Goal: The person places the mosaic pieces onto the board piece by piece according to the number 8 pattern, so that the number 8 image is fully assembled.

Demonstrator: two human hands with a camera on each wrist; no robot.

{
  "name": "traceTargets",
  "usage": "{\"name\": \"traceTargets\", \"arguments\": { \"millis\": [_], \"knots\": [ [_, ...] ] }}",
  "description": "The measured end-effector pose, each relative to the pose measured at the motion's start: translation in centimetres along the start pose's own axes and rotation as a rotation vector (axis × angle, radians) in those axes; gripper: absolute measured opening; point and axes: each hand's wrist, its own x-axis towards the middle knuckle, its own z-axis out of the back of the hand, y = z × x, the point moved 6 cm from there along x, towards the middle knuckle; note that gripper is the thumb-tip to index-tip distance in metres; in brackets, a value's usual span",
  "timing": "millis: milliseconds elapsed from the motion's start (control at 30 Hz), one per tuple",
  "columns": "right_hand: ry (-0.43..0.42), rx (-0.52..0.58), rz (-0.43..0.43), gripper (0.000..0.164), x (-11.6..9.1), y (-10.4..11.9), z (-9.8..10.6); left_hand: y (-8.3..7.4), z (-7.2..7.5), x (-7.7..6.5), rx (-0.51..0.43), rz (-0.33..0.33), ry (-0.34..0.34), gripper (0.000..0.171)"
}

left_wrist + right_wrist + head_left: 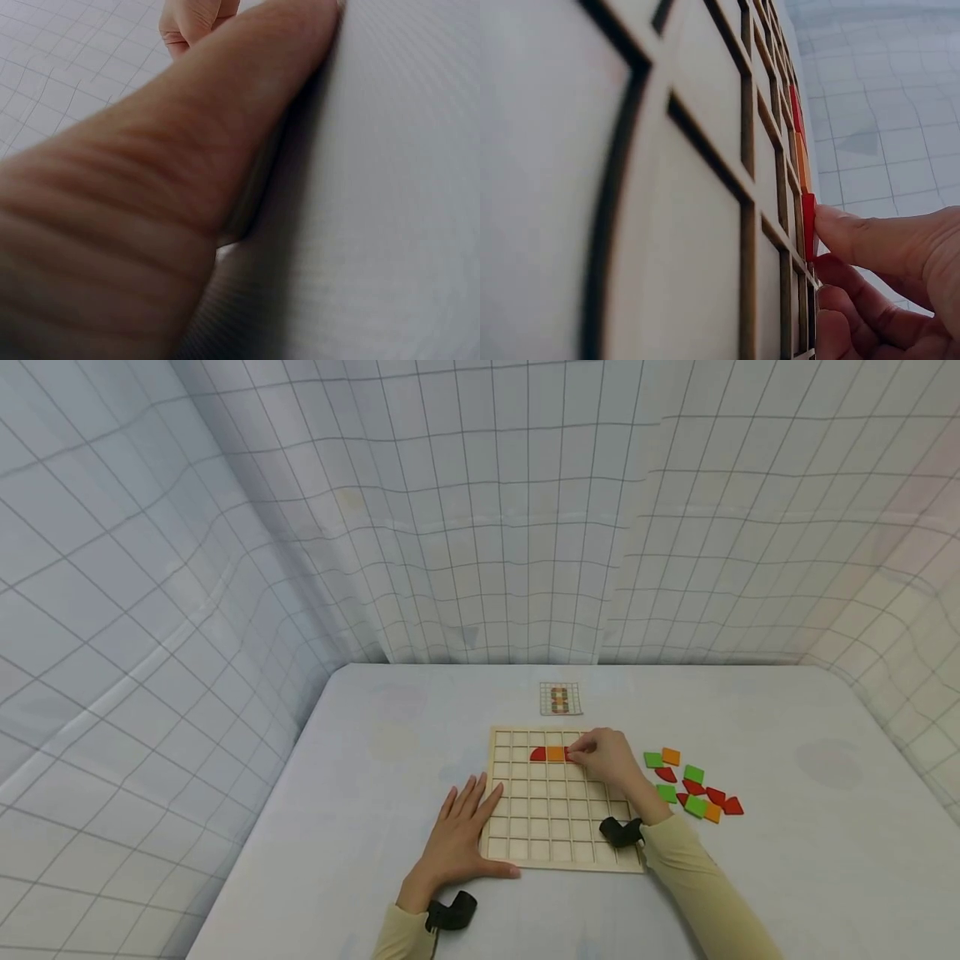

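Observation:
My right hand [611, 762] is over the upper part of a wooden grid board [538, 806]. Its thumb and fingertips pinch a red tile [808, 226] set at one of the cells. To the left of that tile, in the same row, lie an orange square tile [555, 754] and a red tile with a rounded corner [538, 754]. My left hand [457, 843] rests spread at the board's lower left, fingers along the left edge and thumb at the front edge. The left wrist view shows mostly the side of that hand.
Right of the board lie loose tiles: several green squares [693, 773], orange squares [671, 757] and red rounded pieces [732, 807]. Behind the board is a small pattern card [560, 699] with a coloured grid. A checked white curtain [495, 527] hangs around the white table [360, 777].

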Motion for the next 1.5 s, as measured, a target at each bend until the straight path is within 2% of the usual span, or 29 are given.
{"name": "traceTargets", "arguments": {
  "millis": [167,267,433,600,767,900,1000,1300,1500],
  "knots": [
    [0.012,0.011,0.021,0.006,-0.1,0.0,0.0,0.0,0.2,0.0,0.002,0.001,-0.008,0.118],
    [0.037,0.019,0.065,0.006,-0.4,-0.1,0.1,-0.1,0.3,0.0,0.000,0.004,-0.005,0.118],
    [0.052,0.030,0.114,0.009,-1.3,-0.9,1.1,-0.2,0.2,-0.1,-0.013,-0.001,0.002,0.117],
    [-0.015,0.001,0.017,0.010,-2.6,-3.0,3.7,-0.2,0.0,0.0,-0.005,0.001,0.009,0.117],
    [-0.092,-0.102,-0.088,0.014,-4.2,-4.7,6.7,-0.2,-0.3,0.1,0.010,-0.002,0.014,0.118],
    [-0.115,-0.147,-0.075,0.016,-4.8,-5.0,7.7,-0.1,-0.3,0.0,0.012,-0.011,0.003,0.119],
    [-0.099,-0.147,-0.017,0.014,-4.4,-4.2,7.2,0.0,-0.2,0.1,0.008,-0.023,-0.011,0.118],
    [0.010,-0.067,0.067,0.013,-1.6,-1.0,2.5,0.0,0.0,0.0,-0.010,-0.026,-0.001,0.116],
    [-0.022,-0.059,0.066,0.021,-0.9,0.0,1.0,-0.2,0.2,-0.1,-0.014,-0.017,-0.008,0.116]
  ]
}}
